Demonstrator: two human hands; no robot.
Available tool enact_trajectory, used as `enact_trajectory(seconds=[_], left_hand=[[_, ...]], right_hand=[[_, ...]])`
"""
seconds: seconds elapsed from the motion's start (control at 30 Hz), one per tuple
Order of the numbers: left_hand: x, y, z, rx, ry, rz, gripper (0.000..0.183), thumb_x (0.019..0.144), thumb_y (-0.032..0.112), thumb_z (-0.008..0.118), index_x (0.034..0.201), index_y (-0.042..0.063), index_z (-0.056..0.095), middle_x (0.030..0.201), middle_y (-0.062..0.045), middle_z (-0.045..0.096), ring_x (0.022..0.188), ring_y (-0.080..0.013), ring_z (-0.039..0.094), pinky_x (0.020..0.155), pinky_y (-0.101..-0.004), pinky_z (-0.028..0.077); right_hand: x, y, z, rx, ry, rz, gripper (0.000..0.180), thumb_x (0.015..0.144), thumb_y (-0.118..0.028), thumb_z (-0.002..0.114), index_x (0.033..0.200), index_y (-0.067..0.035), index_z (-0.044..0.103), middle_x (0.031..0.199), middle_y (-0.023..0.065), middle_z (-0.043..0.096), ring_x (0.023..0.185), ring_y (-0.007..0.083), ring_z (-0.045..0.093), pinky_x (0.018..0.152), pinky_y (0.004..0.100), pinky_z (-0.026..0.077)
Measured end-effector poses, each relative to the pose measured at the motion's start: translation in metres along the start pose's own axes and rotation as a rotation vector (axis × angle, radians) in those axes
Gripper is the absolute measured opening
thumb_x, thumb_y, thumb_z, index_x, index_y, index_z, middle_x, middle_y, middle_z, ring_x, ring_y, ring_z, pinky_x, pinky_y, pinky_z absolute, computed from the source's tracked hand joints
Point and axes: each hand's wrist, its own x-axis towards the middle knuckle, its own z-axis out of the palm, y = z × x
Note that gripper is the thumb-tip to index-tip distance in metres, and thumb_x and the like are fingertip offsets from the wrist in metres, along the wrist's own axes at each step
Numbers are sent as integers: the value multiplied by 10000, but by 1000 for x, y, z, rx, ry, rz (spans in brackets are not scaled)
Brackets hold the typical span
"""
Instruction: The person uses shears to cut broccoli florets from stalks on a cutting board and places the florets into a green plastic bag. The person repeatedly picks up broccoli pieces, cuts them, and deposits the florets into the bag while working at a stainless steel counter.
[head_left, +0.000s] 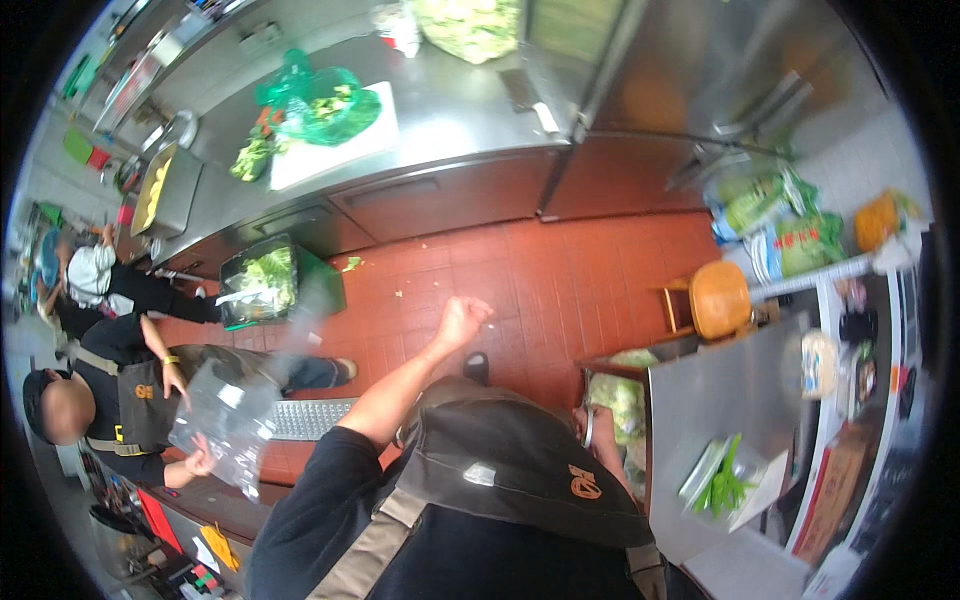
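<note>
My left hand (463, 322) is held out over the red tiled floor, its fingers curled into a fist with nothing visible in it. Low at my right side, my right hand (600, 433) is beside the steel worktable (694, 405). A curved silver-coloured piece (589, 426) crosses it; whether that is a handle or a band on the wrist I cannot tell. Right beside that hand, pale green leafy vegetables (616, 397) fill a container under the table edge. My brown apron (510, 457) hides part of the right arm.
A co-worker (135, 390) at left holds a clear plastic bag (229, 427). A lined bin (321, 281) holds leaf scraps. Across the floor, a steel counter (465, 105) bears a white cutting board (319, 165) and a cleaver (525, 97). A wooden stool (718, 300) stands right.
</note>
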Motion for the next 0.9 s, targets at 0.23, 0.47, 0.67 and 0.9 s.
enact_trajectory(seconds=[0.23, 0.47, 0.67, 0.9], left_hand=[[119, -10, -138, -175, 520, 111, 100, 899, 115, 756, 902, 24, 716, 666, 4, 646, 576, -61, 576, 504, -258, 461], [182, -44, -277, -230, 809, -105, 256, 873, 177, 761, 1046, -2, 704, 819, -79, 703, 757, -143, 651, 726, -322, 546], [194, -60, -415, 34, 1042, -139, 319, 890, 135, 732, 1149, -24, 636, 829, -43, 666, 742, -135, 641, 693, -313, 534], [239, -123, -593, -536, 1224, -379, 495, 970, 249, 690, 1335, -15, 484, 932, -116, 609, 645, -210, 635, 554, -344, 569]], right_hand=[[112, -211, 97, -100, -160, -161, 146, 905, -120, 701, 911, 12, 641, 612, 16, 570, 449, 115, 528, 406, 268, 440], [197, -370, 197, -250, -408, -175, 189, 914, -124, 730, 999, 24, 648, 629, 15, 582, 477, 110, 541, 428, 271, 431], [257, -496, 291, -459, -722, -460, 240, 916, -174, 740, 1034, 20, 661, 649, 29, 604, 484, 99, 547, 436, 274, 434], [261, -600, 399, -637, -892, -515, 230, 909, -172, 738, 1031, 10, 666, 669, 13, 604, 503, 84, 532, 457, 260, 419]])
